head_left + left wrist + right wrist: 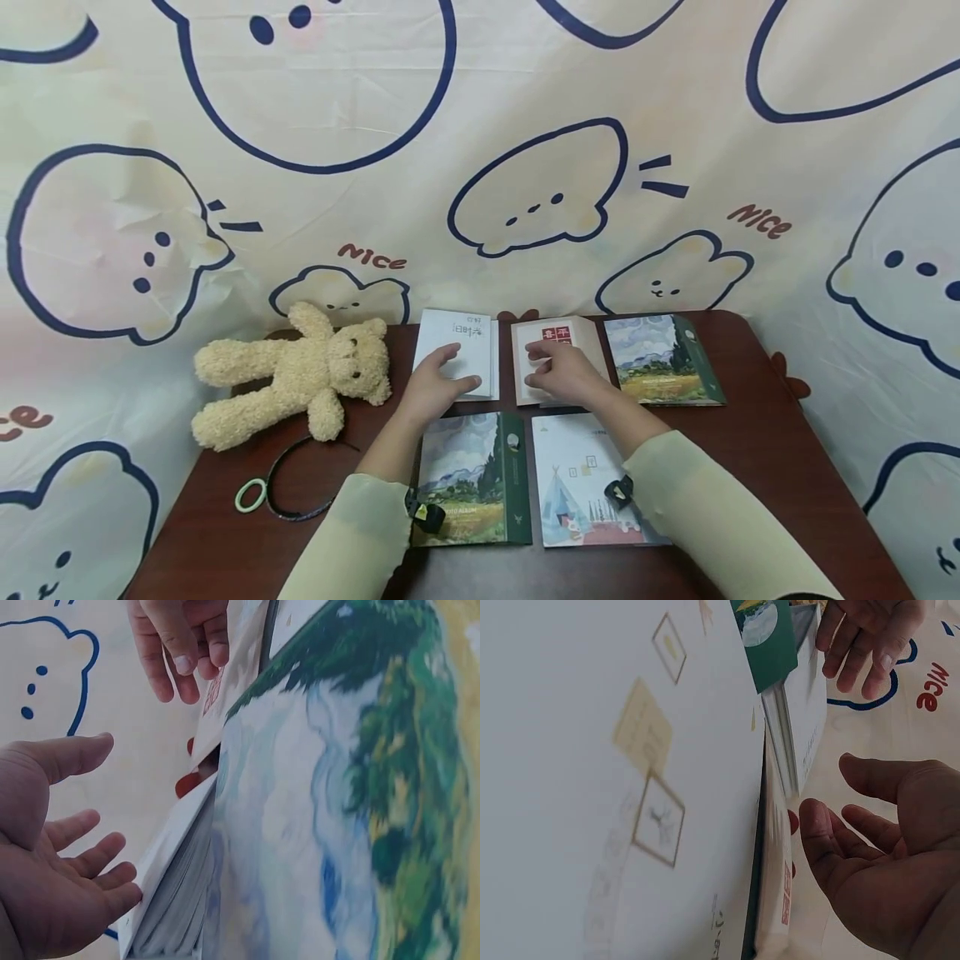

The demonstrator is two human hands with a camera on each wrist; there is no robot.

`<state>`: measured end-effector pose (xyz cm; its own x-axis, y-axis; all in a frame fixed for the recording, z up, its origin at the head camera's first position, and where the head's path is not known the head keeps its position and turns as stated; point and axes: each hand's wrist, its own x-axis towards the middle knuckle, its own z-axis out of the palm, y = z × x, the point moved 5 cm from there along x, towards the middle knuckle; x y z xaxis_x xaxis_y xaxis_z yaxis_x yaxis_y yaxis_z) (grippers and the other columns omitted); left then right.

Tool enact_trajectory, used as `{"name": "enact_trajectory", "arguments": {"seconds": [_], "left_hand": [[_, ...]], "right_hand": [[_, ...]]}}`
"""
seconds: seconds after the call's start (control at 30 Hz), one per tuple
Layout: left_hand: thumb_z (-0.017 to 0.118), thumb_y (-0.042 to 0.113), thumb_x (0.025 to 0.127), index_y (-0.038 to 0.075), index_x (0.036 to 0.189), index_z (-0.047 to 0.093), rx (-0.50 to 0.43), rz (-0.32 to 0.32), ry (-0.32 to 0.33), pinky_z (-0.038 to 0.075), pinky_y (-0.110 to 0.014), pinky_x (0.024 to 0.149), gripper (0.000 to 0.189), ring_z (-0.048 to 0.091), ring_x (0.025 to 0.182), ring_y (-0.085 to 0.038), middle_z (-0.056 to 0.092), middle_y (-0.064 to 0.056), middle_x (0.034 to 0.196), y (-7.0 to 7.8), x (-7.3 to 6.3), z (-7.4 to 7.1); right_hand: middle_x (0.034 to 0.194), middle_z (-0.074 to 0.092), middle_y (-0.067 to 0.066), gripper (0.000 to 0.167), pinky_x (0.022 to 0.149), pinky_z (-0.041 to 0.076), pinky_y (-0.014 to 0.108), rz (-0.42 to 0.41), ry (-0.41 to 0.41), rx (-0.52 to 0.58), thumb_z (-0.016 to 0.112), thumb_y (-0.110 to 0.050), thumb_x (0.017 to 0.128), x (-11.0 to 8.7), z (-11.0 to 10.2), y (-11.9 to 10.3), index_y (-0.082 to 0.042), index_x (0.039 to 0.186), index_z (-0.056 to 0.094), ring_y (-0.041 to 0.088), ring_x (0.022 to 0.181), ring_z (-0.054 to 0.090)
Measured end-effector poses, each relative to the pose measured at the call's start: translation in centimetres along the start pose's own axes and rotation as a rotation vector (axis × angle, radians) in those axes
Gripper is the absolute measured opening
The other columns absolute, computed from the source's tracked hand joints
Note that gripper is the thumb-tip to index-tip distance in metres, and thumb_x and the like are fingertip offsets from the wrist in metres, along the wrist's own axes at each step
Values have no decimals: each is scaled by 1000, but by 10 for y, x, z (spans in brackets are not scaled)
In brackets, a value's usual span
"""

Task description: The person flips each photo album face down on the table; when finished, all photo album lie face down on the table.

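Over a white book point(442, 329) in the back row is my left hand point(431, 387), its fingers spread loosely. A beige book with a red square label point(557, 334) lies to the right, with my right hand point(567, 373) over it, fingers loosely bent. The right wrist view shows a gap between the thumb and fingers of my right hand point(900, 855), with nothing held. My left hand point(56, 892) is likewise holding nothing in the left wrist view. Nearer me lie a landscape-covered photo album point(461, 467) and a white book with a tent picture point(562, 475), partly hidden by my right forearm.
Another landscape album point(648, 358) lies at the back right. On the left are a cream teddy bear point(296, 371) and a thin black loop point(300, 517) with a pale green ring point(251, 495). A patterned cloth point(420, 208) hangs behind the brown table point(772, 467).
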<state>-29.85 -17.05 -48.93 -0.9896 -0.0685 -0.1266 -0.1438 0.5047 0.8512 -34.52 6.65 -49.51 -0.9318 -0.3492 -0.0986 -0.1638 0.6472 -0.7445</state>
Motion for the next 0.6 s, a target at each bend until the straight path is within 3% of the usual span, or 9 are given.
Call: {"name": "enact_trajectory", "arguments": {"seconds": [0.27, 0.6], "left_hand": [[83, 26, 88, 12, 154, 49, -2, -13, 38, 35, -59, 116, 75, 36, 149, -38, 43, -15, 159, -9, -5, -20], [81, 23, 89, 10, 158, 41, -62, -34, 105, 31, -59, 118, 81, 27, 152, -39, 30, -19, 164, -27, -6, -34]], "right_hand": [[136, 66, 8, 58, 78, 57, 31, -7, -28, 49, 79, -17, 92, 4, 10, -11, -10, 145, 59, 17, 101, 67], [131, 68, 8, 55, 79, 56, 33, -34, -35, 28, 79, -17, 92, 9, 27, -24, -9, 143, 61, 17, 100, 65]]}}
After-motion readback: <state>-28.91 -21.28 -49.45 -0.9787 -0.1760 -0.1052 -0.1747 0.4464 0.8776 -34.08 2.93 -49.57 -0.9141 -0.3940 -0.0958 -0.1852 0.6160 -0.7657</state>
